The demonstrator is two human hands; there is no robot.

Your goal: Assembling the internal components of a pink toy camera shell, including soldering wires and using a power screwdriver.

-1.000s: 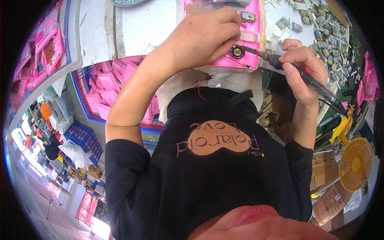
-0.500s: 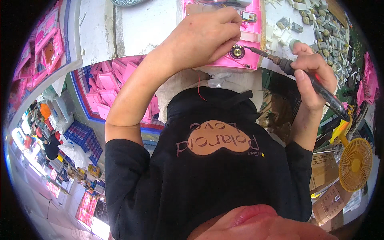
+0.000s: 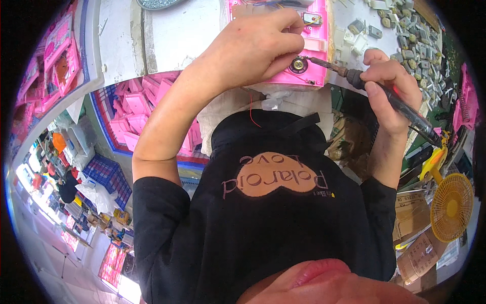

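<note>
The left hand (image 3: 253, 48) presses its curled fingers on one pink plastic housing (image 3: 304, 55) lying on the white worktop (image 3: 177, 35); a round metal part (image 3: 298, 64) sits just under its fingertips. The right hand (image 3: 392, 88) is wrapped around one dark soldering iron (image 3: 400, 104), whose tip touches that part. Many small grey pieces (image 3: 405, 30) lie beyond it.

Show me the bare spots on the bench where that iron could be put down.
Bare white benchtop lies left of the pink housing, up to the grey dish. Right of the housing, small grey parts crowd the surface beside the right hand holding the soldering iron.
</note>
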